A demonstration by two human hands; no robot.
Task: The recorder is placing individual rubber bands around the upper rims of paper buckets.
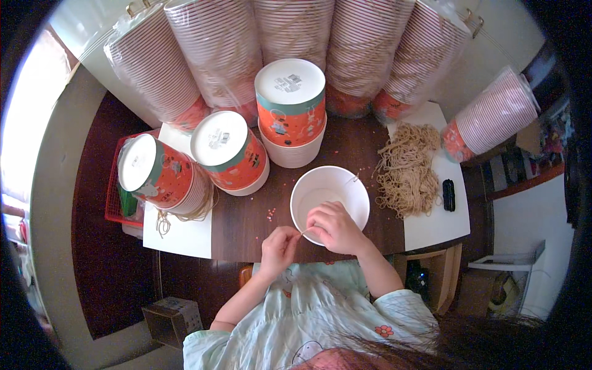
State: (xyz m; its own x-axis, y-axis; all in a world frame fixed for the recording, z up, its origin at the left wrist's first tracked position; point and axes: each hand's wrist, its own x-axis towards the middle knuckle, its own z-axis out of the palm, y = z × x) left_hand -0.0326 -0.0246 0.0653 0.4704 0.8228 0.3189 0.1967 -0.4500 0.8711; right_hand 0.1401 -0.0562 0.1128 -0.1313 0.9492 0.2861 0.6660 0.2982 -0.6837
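Note:
In front of me on the dark table stands a white paper bucket (302, 196), its open mouth facing up. My right hand (336, 227) reaches over the near rim, with fingers pinched on a thin tan cord (303, 233). Just outside that rim, at the table's front edge, my left hand (280, 250) pinches the same cord; the fingertips of both hands almost meet. A small fastening or bit of cord (353, 179) shows on the bucket's right rim, too small to make out. To the right lies a tangled heap of tan cords (407, 169).
Upside-down orange-and-green bucket stacks (290, 123) stand behind and to the left. Plastic-wrapped bucket stacks (293, 31) line the wall; another wrapped stack (493, 114) leans at right. A black object (448, 195) lies beside the cords. A red basket (112, 206) sits at far left.

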